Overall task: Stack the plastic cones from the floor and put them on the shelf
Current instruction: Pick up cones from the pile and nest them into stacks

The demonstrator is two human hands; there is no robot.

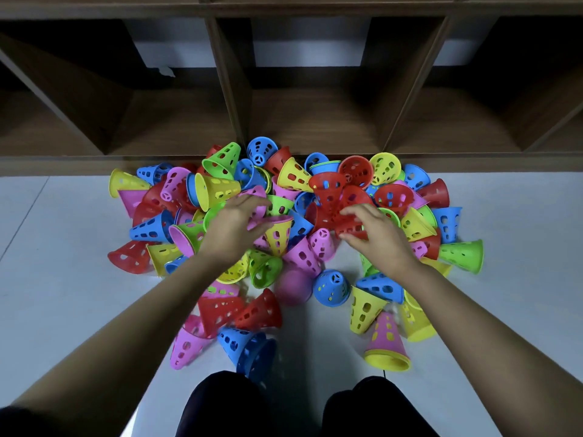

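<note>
A red cone (349, 228) atop the pile (217, 189) is clasped by the right hand (377, 236), a pink cone (257, 191) beside it is covered by the left hand (233, 227), grip unclear; rims are best aligned before nesting.

Bare forearms (126, 335) — black trousers (220, 405)

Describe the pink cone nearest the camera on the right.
The pink cone looks like plastic with rows of oval holes. It is nested over a yellow cone whose wide rim shows beneath. The pair seems to lie on the grey floor, narrow end toward the shelf, beside other yellow cones.
</note>
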